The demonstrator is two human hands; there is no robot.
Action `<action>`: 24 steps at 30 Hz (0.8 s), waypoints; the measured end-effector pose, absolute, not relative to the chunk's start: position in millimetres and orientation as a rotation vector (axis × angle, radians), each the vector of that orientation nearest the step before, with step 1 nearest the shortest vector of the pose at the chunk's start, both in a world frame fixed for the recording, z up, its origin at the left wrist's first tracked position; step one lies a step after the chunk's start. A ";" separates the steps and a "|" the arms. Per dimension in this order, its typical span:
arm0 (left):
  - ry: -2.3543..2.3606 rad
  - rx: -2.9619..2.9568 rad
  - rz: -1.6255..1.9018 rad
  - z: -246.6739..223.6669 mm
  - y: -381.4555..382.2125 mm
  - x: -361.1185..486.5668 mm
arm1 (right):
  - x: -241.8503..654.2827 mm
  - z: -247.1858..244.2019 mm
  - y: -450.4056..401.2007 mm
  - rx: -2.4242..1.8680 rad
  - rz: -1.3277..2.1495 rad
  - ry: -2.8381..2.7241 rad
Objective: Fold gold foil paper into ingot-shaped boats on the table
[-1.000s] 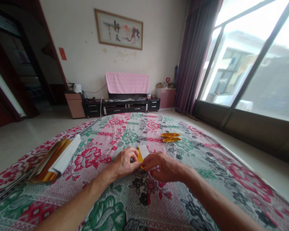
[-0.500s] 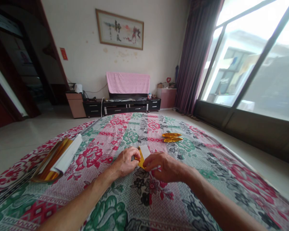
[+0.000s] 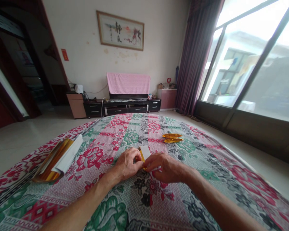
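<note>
A small sheet of gold-and-white foil paper (image 3: pixel 145 152) lies on the patterned cloth between my hands, its white face showing and a gold strip along the left side. My left hand (image 3: pixel 130 163) pinches the gold strip near its lower end. From the other side, my right hand (image 3: pixel 160 166) grips the paper's lower corner, with the fingertips of both hands nearly touching. My fingers hide the lower part of the sheet. Beyond my right hand, two folded gold foil boat shapes (image 3: pixel 172 138) rest side by side.
At left on the flowered tablecloth (image 3: pixel 96 202) sits a stack of gold and white paper sheets (image 3: pixel 59 160). Past the table stand a low black cabinet (image 3: pixel 126 109) and a screen-like object under a pink cloth (image 3: pixel 128 84). Large windows (image 3: pixel 255 70) line the right.
My left hand has shifted slightly right, its fingertips closer to my right hand. Less of the gold strip shows now. My right hand stays almost in place.
</note>
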State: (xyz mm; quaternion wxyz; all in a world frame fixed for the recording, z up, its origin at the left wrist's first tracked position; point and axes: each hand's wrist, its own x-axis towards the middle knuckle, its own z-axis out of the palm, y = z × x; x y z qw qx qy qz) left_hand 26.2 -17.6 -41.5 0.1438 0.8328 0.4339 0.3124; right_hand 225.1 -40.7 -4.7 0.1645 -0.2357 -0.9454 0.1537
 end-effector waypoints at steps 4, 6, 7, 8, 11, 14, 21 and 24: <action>1.224 2.440 0.888 -41.7 -19.9 26.8 | 224.9 -5.3 -40.4 -0.669 0.439 -2.696; 1.206 2.447 0.882 -41.7 -19.8 26.2 | 224.8 -5.6 -40.5 -0.697 0.452 -2.680; 1.211 2.446 0.880 -41.6 -19.7 26.1 | 224.8 -5.7 -40.6 -0.713 0.459 -2.671; 1.223 2.443 0.880 -41.5 -19.7 26.1 | 224.9 -5.8 -40.9 -0.729 0.465 -2.662; 1.246 2.435 0.857 -41.4 -19.8 26.4 | 224.9 -5.1 -42.3 -0.776 0.468 -2.641; 1.245 2.428 0.842 -41.4 -19.3 26.5 | 224.7 -3.2 -43.6 -0.796 0.464 -2.635; 1.264 2.403 0.812 -39.3 -18.1 26.6 | 224.5 -3.3 -42.2 -0.746 0.452 -2.661; 1.264 2.396 0.795 -39.5 -16.6 26.0 | 224.3 -3.4 -41.7 -0.753 0.457 -2.664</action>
